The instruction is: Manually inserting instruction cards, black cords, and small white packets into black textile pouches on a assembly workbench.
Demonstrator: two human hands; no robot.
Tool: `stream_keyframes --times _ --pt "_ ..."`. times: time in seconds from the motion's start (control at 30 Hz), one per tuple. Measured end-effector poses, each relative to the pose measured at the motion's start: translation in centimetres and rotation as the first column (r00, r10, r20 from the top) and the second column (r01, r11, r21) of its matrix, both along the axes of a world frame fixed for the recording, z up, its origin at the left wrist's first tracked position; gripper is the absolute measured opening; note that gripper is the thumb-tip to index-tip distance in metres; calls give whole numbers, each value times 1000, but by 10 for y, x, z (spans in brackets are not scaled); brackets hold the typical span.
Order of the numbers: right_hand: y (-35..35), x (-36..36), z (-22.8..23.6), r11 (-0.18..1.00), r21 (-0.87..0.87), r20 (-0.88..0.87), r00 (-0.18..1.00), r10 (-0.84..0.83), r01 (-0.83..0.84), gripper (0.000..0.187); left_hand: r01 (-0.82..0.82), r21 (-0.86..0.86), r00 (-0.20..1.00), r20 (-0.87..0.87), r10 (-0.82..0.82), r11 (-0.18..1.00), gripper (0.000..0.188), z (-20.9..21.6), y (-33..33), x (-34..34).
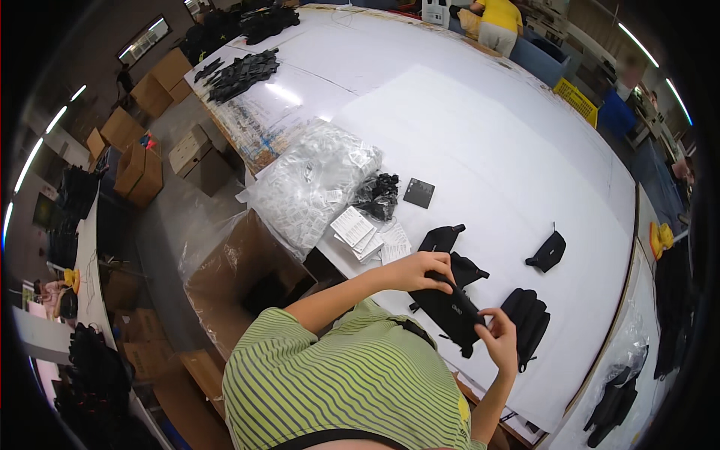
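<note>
Between my two hands is a black fabric pouch (444,309) with a small pale mark on its front. My left hand (424,271) grips its upper left end, thumb and fingers closed on it. My right hand (498,336) pinches the pouch at its right end. Just beyond it, more black pouches (441,238) lie on the white table (495,157). A row of black pouches (528,319) rests right of my right hand, and a single black pouch (550,251) lies farther right.
Left of the pouches are stacked white printed cards (355,229), a black bundle in clear plastic (377,195) and a large clear bag of small white packets (315,180). A dark square card (418,193) lies nearby. An open cardboard box (240,277) stands against the table's left edge.
</note>
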State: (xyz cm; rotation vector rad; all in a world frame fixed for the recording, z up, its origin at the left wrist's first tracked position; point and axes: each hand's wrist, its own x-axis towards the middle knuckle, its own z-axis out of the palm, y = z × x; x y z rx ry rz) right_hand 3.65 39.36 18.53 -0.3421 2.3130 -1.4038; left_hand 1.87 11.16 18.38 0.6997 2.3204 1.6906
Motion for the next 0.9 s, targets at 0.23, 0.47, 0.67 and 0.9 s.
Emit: stream_keyframes --times 0.23,0.47,0.67,0.9 --pt "41 15 -18 971 -188 207 972 -108 148 41 16 14 987 161 -18 1000 43 -34 9 -24" --pt "135 38 -40 546 60 -466 507 -725 836 44 -563 -780 772 -380 509 272 74 -177 -125 -13" --pt "185 23 -123 241 279 -728 369 -578 929 50 -523 -798 794 -327 512 301 66 -194 -134 4" --pt "154 12 -147 254 356 -715 437 -546 899 38 -667 -595 686 -255 681 449 42 -200 -162 8"
